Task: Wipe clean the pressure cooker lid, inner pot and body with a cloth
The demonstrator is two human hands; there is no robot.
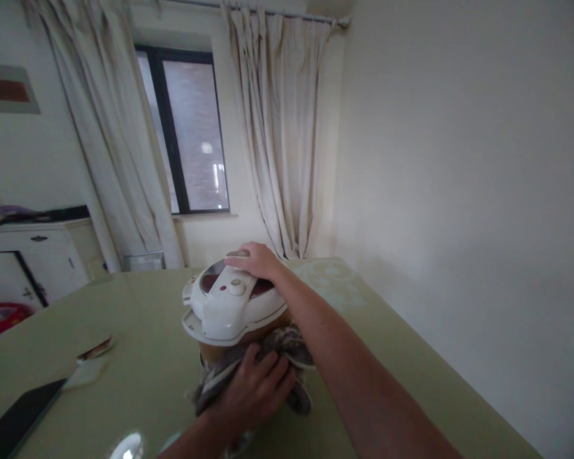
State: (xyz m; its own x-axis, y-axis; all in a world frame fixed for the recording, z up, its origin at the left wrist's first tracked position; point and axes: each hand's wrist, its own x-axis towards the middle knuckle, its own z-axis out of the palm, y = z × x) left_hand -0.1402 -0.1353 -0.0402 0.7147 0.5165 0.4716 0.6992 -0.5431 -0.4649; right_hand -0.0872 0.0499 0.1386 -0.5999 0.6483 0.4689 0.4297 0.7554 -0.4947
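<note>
A white-lidded electric cooker with a brownish body stands on the green table, a round knob and small red light on its lid. My right hand is closed over the top of the lid, its fingers curled at the grey-tipped handle. Lower down, my left hand presses a crumpled grey patterned cloth against the front of the cooker's body, fingers bent into the fabric. The cloth and my forearms hide much of the lower body.
On the table at left lie a dark flat slab and a small brownish packet-like item. A shiny object shows at the bottom edge. A wall borders the right. A white cabinet and red basin stand beyond.
</note>
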